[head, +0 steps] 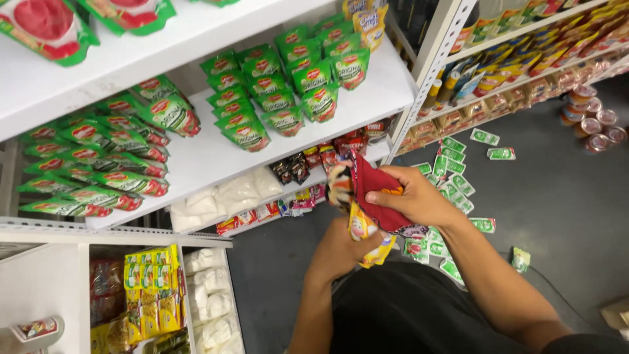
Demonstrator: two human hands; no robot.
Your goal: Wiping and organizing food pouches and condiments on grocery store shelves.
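Red and yellow snack packets [367, 203] sit bunched between the two hands in the head view, held in front of the white shelving over the dark floor [563, 196]. The right hand [413, 196] is clamped on the top of the bunch, thumb and fingers pinching a red packet. The left hand [341, 252] is closed around the bottom of the bunch, gripping a yellow packet from below. Just beyond the hands, the lowest shelf [308, 187] carries small dark, red and pink sachets beside white bags. Above it, a white shelf [216, 154] bears rows of green pouches with red labels [275, 85]. Small green packets [455, 177] lie scattered on the floor near the right hand. At lower left, a rack holds yellow packets [152, 288] next to more white bags [209, 295].
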